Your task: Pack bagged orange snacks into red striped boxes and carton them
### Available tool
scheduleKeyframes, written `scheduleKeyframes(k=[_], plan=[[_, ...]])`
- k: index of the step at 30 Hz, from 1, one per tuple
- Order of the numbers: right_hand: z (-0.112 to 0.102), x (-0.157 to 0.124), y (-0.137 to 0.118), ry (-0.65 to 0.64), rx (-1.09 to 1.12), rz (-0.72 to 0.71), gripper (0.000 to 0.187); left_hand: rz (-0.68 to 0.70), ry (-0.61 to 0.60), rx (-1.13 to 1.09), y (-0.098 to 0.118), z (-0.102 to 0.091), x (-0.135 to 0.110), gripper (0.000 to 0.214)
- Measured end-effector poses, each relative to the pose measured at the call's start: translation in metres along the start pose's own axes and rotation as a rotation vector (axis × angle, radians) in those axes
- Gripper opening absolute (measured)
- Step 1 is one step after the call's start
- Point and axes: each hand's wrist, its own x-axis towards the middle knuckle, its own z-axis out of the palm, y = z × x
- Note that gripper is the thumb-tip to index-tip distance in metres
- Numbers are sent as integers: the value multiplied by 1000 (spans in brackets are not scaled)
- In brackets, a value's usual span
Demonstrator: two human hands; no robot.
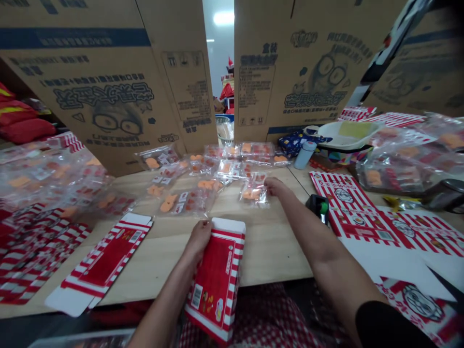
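Observation:
My left hand grips the upper left edge of a red and white striped carton, which tilts over the table's front edge toward my lap. White flaps show at its far end. My right hand reaches forward, its fingers closed on the right edge of a clear plastic packet with orange pieces inside. Around that packet lie several similar clear packets of orange and red pieces. Left of my left hand another striped carton lies on the wooden table.
Tall cardboard boxes wall off the back. Heaped packets and striped cartons sit at the left. To the right are a black tape dispenser, a pale blue bottle, flat striped cartons and a white basin.

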Motion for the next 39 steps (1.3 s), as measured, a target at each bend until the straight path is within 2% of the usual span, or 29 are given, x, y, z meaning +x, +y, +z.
scheduleKeyframes(k=[3, 5, 8, 10, 12, 14, 16, 18, 21, 24, 27, 30, 32, 37, 39], plan=[[-15, -14, 12, -27, 11, 32, 36, -55, -97, -210, -4, -15, -30, 30], [-25, -27, 18, -33, 31, 1, 31, -88, -115, -311, -9, -23, -50, 33], [-39, -54, 19, -13, 88, -117, 17, -81, -104, -458, -17, -30, -71, 34], [-41, -79, 17, -16, 185, -252, 16, -46, -85, -524, -18, -32, -78, 34], [-32, -110, 18, -100, 353, -423, 23, -26, -76, -555, -16, -31, -83, 32], [-13, -141, 24, -246, 497, -549, 31, -23, -89, -584, -12, -29, -86, 31], [7, -164, 33, -357, 521, -574, 35, -26, -106, -600, -10, -28, -89, 31], [19, -177, 42, -411, 474, -561, 37, -32, -108, -594, -10, -29, -91, 31], [18, -181, 45, -384, 481, -560, 34, -8, -67, -579, -14, -30, -96, 31], [13, -182, 36, -381, 559, -587, 28, 30, -69, -588, -14, -28, -101, 32], [17, -187, 32, -509, 504, -585, 28, 12, -89, -625, -9, -29, -105, 33], [16, -188, 39, -632, 314, -580, 27, -30, -95, -636, -7, -33, -108, 30], [8, -186, 46, -697, 172, -578, 24, -22, -94, -634, -9, -34, -110, 28], [-20, -175, 45, -820, 12, -493, 18, 69, 40, -634, -21, -26, -113, 49], [-26, -172, 38, -860, -26, -459, 19, 167, 88, -589, -26, -21, -113, 41]])
